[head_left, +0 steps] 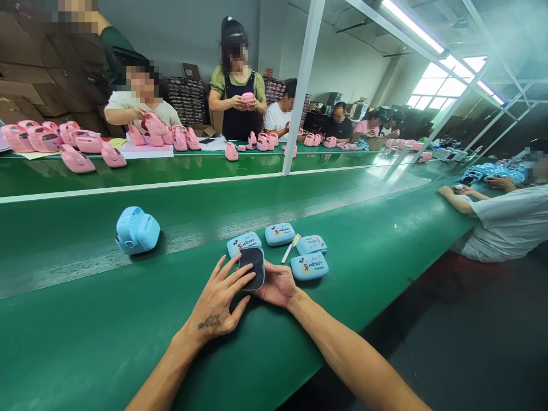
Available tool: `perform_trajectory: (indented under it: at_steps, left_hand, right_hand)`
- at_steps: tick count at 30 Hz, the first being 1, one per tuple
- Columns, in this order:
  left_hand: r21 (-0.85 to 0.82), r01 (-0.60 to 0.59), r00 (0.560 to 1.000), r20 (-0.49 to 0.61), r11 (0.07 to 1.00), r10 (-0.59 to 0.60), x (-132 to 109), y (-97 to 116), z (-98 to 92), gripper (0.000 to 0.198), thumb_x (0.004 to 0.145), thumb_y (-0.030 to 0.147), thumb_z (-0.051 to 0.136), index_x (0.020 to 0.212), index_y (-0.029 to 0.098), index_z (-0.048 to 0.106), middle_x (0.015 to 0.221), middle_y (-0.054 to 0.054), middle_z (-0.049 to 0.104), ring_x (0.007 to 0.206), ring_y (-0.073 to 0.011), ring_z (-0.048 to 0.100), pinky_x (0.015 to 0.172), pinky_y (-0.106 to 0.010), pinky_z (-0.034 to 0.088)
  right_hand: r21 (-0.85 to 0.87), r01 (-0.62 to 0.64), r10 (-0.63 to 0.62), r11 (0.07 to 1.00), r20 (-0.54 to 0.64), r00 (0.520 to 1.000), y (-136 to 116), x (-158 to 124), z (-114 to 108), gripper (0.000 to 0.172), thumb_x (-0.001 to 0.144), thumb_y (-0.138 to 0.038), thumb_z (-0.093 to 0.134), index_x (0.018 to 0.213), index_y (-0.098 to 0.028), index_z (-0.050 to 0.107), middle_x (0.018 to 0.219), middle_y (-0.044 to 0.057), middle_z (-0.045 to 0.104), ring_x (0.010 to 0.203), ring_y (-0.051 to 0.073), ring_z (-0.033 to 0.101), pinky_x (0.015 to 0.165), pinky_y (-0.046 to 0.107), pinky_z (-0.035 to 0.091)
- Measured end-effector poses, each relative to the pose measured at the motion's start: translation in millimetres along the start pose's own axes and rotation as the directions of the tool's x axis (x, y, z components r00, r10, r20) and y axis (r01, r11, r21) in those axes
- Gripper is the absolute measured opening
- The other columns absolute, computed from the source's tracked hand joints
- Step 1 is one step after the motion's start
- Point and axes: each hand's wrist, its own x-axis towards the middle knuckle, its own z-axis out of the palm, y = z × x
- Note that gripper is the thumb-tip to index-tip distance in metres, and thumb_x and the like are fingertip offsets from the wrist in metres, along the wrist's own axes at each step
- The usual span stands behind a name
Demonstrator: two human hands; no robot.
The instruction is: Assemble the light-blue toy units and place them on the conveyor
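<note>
My right hand (pixel 278 283) holds up a small rounded case (pixel 257 267) from below and the right, its flat black face turned towards me and a pale blue edge showing. My left hand (pixel 220 297) lies across that black face, fingers stretched out and spread, thumb apart. Just beyond the case, light blue Mickey cases lie on the green surface: one partly hidden behind it (pixel 242 242), one at the back (pixel 279 234), one at the right front (pixel 309 266) and another turned the other way (pixel 311 245). Between them lies a small white-handled brush (pixel 291 249).
A light blue moulded toy-like item (pixel 137 231) sits on the conveyor belt (pixel 192 205) at the left. Pink items (pixel 88 141) line the far bench, where several people work. A metal post (pixel 303 85) rises mid-view. A co-worker (pixel 509 211) sits at the right.
</note>
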Motion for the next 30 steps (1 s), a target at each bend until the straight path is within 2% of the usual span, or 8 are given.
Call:
perform_trajectory:
  at_steps: [10,14,17,20,22,25,28,30]
  left_hand:
    - [-0.060,-0.033,0.999,0.028,0.998,0.035,-2,-1,3.0,0.062,0.088,0.023,0.057,0.150,0.026,0.047,0.151,-0.007,0.056,0.151,-0.0341,0.033,0.123,-0.066,0.020]
    - [-0.112,0.024,0.989,-0.145,0.993,-0.040,-4,-4,1.4,0.061,0.093,0.020,0.051,0.153,0.027,0.040,0.153,-0.009,0.053,0.148,-0.0319,0.038,0.121,-0.064,0.025]
    - [-0.180,0.210,0.905,-0.337,0.961,-0.260,-12,-17,4.1,0.053,0.096,0.020,0.048,0.148,0.028,0.044,0.145,-0.010,0.058,0.140,-0.0300,0.049,0.118,-0.058,0.036]
    - [-0.316,0.402,0.735,-0.449,0.860,-0.508,-21,-36,11.5,0.045,0.096,0.027,0.051,0.142,0.025,0.049,0.135,-0.011,0.063,0.129,-0.0292,0.058,0.113,-0.055,0.042]
    - [-0.433,0.448,0.614,-0.486,0.782,-0.621,-25,-47,17.3,0.044,0.096,0.032,0.052,0.139,0.022,0.050,0.129,-0.012,0.066,0.123,-0.0279,0.062,0.111,-0.055,0.044]
    - [-0.566,0.449,0.486,-0.494,0.691,-0.721,-28,-57,24.1,0.042,0.094,0.035,0.053,0.134,0.022,0.052,0.121,-0.012,0.068,0.116,-0.0260,0.065,0.106,-0.052,0.048]
    - [-0.623,0.460,0.421,-0.474,0.633,-0.773,-29,-61,27.9,0.040,0.092,0.035,0.055,0.130,0.023,0.053,0.115,-0.010,0.069,0.110,-0.0243,0.068,0.101,-0.048,0.053]
    - [-0.642,0.459,0.402,-0.466,0.614,-0.788,-30,-64,29.9,0.039,0.090,0.035,0.056,0.128,0.024,0.053,0.114,-0.010,0.069,0.107,-0.0236,0.069,0.098,-0.046,0.054]
  right_hand:
    - [-0.017,-0.018,0.018,1.000,0.022,1.000,-2,-3,1,0.038,0.086,-0.032,0.056,0.121,-0.019,0.062,0.111,0.010,0.075,0.102,0.023,0.069,0.096,0.047,0.055]
    - [-0.019,-0.014,0.013,1.000,-0.033,0.999,-4,-5,0,0.037,0.087,-0.036,0.055,0.117,-0.016,0.064,0.111,0.012,0.075,0.104,0.027,0.070,0.097,0.050,0.054]
    - [-0.072,0.072,-0.076,0.995,-0.056,0.995,-19,-5,1,0.040,0.089,-0.042,0.055,0.117,-0.014,0.064,0.115,0.015,0.074,0.108,0.030,0.070,0.097,0.051,0.053]
    - [-0.273,0.230,-0.256,0.934,-0.065,0.964,-48,5,3,0.044,0.087,-0.042,0.061,0.123,-0.018,0.062,0.121,0.012,0.072,0.107,0.030,0.071,0.099,0.050,0.052]
    - [-0.538,0.298,-0.357,0.788,-0.006,0.934,-69,18,6,0.051,0.083,-0.039,0.066,0.131,-0.023,0.059,0.123,0.009,0.069,0.108,0.029,0.069,0.101,0.051,0.050]
    - [-0.906,0.311,-0.375,0.288,0.192,0.907,-85,40,8,0.064,0.075,-0.027,0.072,0.138,-0.027,0.058,0.133,0.008,0.063,0.120,0.029,0.061,0.110,0.052,0.042]
    - [-0.927,0.305,-0.157,-0.220,0.342,0.926,-82,60,7,0.072,0.067,-0.012,0.073,0.137,-0.027,0.062,0.140,0.011,0.058,0.129,0.033,0.052,0.115,0.053,0.034]
    - [-0.867,0.309,-0.033,-0.391,0.349,0.937,-77,70,5,0.078,0.064,-0.008,0.073,0.139,-0.027,0.060,0.141,0.012,0.057,0.128,0.034,0.053,0.114,0.053,0.035]
